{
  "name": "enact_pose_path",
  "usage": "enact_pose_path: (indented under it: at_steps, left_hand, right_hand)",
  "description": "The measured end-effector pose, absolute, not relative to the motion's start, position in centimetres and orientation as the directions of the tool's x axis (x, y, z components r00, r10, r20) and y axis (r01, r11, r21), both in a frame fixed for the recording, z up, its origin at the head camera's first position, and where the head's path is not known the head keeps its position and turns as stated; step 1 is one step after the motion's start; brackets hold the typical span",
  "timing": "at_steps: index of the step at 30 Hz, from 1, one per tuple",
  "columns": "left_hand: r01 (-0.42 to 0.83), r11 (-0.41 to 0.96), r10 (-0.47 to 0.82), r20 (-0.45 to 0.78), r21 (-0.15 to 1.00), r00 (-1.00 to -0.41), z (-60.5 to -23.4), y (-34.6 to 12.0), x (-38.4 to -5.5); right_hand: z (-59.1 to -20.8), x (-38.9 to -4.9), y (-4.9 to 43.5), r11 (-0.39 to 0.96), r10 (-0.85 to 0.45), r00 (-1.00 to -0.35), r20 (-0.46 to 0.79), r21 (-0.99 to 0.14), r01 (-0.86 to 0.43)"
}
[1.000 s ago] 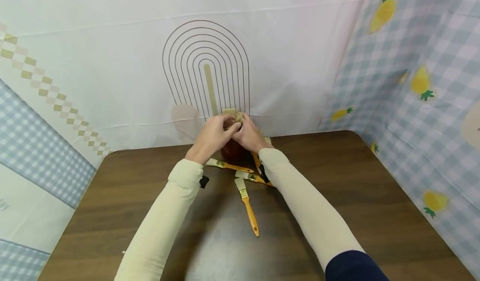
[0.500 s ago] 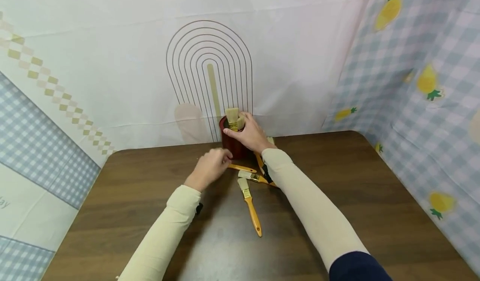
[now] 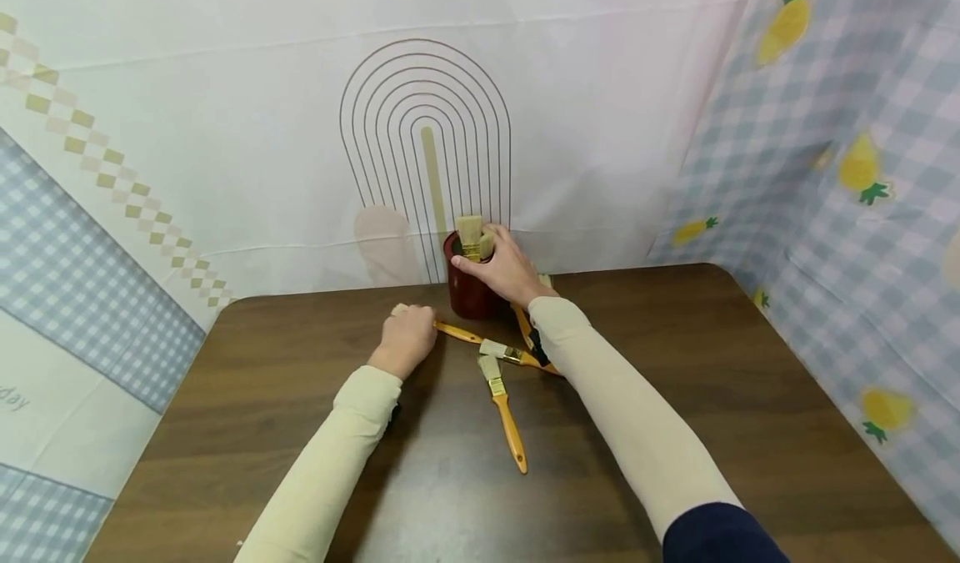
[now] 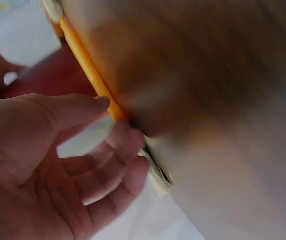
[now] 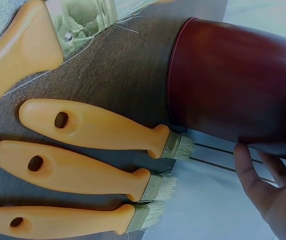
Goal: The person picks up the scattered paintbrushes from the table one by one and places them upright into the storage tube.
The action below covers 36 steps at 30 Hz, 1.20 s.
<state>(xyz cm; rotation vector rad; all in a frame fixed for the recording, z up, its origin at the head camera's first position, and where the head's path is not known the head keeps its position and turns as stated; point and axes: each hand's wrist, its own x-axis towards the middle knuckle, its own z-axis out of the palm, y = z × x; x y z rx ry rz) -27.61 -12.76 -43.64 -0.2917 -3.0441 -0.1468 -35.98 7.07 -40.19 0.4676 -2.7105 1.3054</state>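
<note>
With 12 o'clock taken as the far edge of the worktop (image 3: 712, 363), a loose brush (image 3: 508, 425) is seen nearest, its orange handle pointed between 5 and 6 o'clock and its bristles between 11 and 12. Just beyond those bristles lies a second brush (image 3: 498, 350), its handle directed between 3 and 4 o'clock and partly hidden at the right forearm. Farther on, at about 10 o'clock from these, a held brush (image 3: 457, 333) is pinched by the left grip (image 3: 407, 334): the orange handle is pressed between thumb and fingers close to the bristle end, which is seen past the fingertips in the left wrist view, and the rest of the handle is pointed between 3 and 4 o'clock. At about 2 o'clock from that hand, a dark red container (image 3: 471, 296) is stood upright on the worktop, with bristle ends (image 3: 469, 233) shown above its rim. It is held near the rim by the right grip (image 3: 507, 269), parted across the opening, the thumb laid at the near side. Beside its base, three brushes (image 5: 85, 126) are shown lying close together in the right wrist view. Behind everything, a patterned cloth (image 3: 285, 171) is hung at 12 o'clock.
</note>
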Motion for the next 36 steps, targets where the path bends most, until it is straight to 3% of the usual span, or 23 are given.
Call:
enact_pose_path:
  at_steps: [5,15,23,32,36]
  left_hand:
    - [0.139,0.976,0.139,0.014,0.168,-0.99,-42.6,-14.7,-27.5]
    - [0.091,0.972,0.104,-0.048,0.217,-0.993,-41.8,-16.4,-26.6]
    - [0.08,0.936,0.101,-0.044,0.342,-0.994,-42.5,-16.1,-27.5]
    - [-0.004,0.945,0.038,-0.122,0.328,-0.992,-45.6,-18.4,-29.4]
    - [-0.054,0.934,0.0,-0.152,0.353,-0.988,-45.0,-19.0,-29.0]
  right_hand:
    - [-39.9,-36.3,7.1,0.598,-0.233,-0.946,0.223,-0.734,-0.321]
    - [-39.6,-36.4,7.3,0.593,-0.238,-0.947,0.217,-0.739,-0.319]
    - [-39.8,-36.2,7.7,0.596,-0.218,-0.954,0.207,-0.746,-0.298]
    - [-40.1,-35.9,7.1,0.587,-0.233,-0.95,0.206,-0.749,-0.307]
    - [-40.2,-35.8,7.1,0.583,-0.235,-0.95,0.203,-0.753,-0.305]
